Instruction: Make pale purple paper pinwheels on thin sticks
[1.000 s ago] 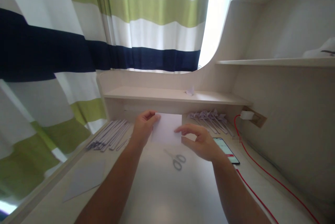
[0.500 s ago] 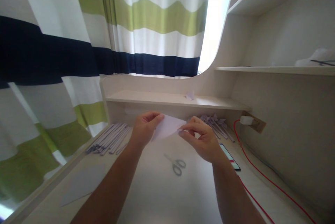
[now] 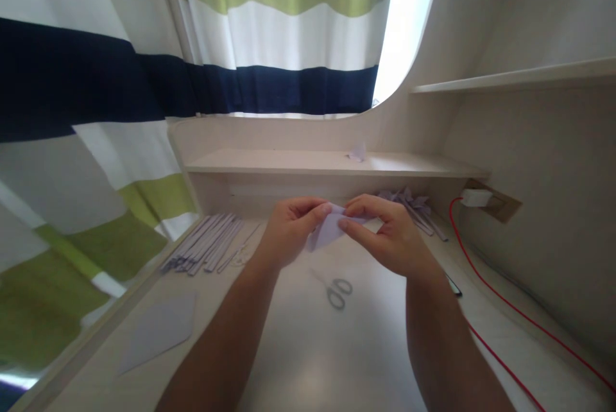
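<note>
Paper sheet (image 3: 328, 230): held in the air above the desk (image 3: 308, 360), between both hands. A flat, open square is shown one second back; now a smaller, slanted shape is presented, apparently doubled over, so a fold is judged to be under way. Whether a crease is pressed in cannot be told.

Left hand (image 3: 291, 231): grip closed, the sheet's left side pinched by thumb and fingers. Right hand (image 3: 389, 232): grip likewise nearly closed, the right side pinched.

Scissors (image 3: 339, 294) are left lying below the hands, untouched. Paper strips (image 3: 206, 244) are laid out at left, a flat sheet (image 3: 161, 328) nearer. No brand, label or writing can be read.
</note>
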`<state>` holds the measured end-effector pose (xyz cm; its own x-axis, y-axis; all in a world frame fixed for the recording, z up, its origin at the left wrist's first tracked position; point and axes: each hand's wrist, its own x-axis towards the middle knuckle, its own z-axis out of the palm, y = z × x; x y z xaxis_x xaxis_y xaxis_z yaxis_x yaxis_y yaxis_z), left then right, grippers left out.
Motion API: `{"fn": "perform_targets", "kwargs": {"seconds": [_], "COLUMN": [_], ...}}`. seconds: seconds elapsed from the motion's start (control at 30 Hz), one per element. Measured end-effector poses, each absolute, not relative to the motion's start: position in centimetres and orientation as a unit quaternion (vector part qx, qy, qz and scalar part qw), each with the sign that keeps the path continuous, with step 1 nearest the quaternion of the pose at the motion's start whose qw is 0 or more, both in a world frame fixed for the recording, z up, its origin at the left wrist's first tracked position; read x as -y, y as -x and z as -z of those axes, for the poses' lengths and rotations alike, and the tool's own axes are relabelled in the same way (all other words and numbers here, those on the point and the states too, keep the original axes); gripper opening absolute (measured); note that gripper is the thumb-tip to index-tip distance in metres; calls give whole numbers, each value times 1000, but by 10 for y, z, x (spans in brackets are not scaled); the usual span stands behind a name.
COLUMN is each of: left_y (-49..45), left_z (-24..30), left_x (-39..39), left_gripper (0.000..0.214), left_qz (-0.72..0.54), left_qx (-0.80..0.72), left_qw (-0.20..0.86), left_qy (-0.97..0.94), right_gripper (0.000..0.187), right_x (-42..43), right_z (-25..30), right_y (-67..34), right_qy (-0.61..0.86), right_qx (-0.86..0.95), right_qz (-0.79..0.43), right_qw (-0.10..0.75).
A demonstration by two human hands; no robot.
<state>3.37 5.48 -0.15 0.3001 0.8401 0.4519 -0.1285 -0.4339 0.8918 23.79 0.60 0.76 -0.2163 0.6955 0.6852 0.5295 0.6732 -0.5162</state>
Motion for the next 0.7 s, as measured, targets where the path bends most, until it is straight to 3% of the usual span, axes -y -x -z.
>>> {"fn": "perform_targets", "kwargs": {"seconds": [0.37, 0.7], "left_y": [-38, -26], "left_z": [14, 10], "left_x": [-69, -51], "left_gripper": [26, 12], "left_qz": [-517, -520], "left_qx": [-296, -352], "left_qw": [453, 388], "left_qy": [-664, -674], "right_gripper": [14, 16], "right_x": [-23, -8], "right_z": [6, 8], "right_y": [-246, -242], "right_qy": [482, 506], "right_qx": [728, 711], "right_qz": [-124, -140], "right_qw": [470, 468]}}
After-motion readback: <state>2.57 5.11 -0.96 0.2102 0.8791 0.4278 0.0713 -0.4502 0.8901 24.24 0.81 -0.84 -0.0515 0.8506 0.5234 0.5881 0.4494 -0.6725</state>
